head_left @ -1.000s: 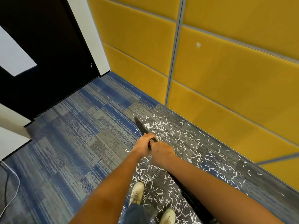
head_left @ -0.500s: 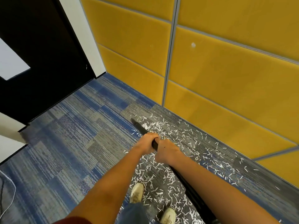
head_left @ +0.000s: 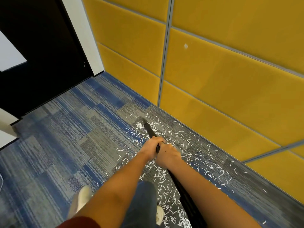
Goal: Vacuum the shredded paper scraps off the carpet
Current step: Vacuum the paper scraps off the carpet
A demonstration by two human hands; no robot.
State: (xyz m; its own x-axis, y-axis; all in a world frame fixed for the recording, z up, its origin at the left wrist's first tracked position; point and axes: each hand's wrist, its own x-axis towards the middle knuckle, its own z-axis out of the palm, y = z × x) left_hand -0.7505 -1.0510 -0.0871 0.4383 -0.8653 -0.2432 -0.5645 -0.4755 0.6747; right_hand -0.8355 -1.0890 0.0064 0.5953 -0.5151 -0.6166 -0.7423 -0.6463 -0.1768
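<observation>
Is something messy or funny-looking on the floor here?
Yes. Little white paper scraps are spilled over the carpet along the yellow wall, around the black vacuum tube. A small white speck also marks the wall, higher up.

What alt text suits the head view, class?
A left hand and a right hand grip a black vacuum tube, its tip among white paper scraps on blue carpet beside a yellow padded wall. A dark door stands at left.

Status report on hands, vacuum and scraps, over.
Left hand and right hand grip vacuum tube. Tip among paper scraps by yellow wall. Many lie on carpet.
</observation>
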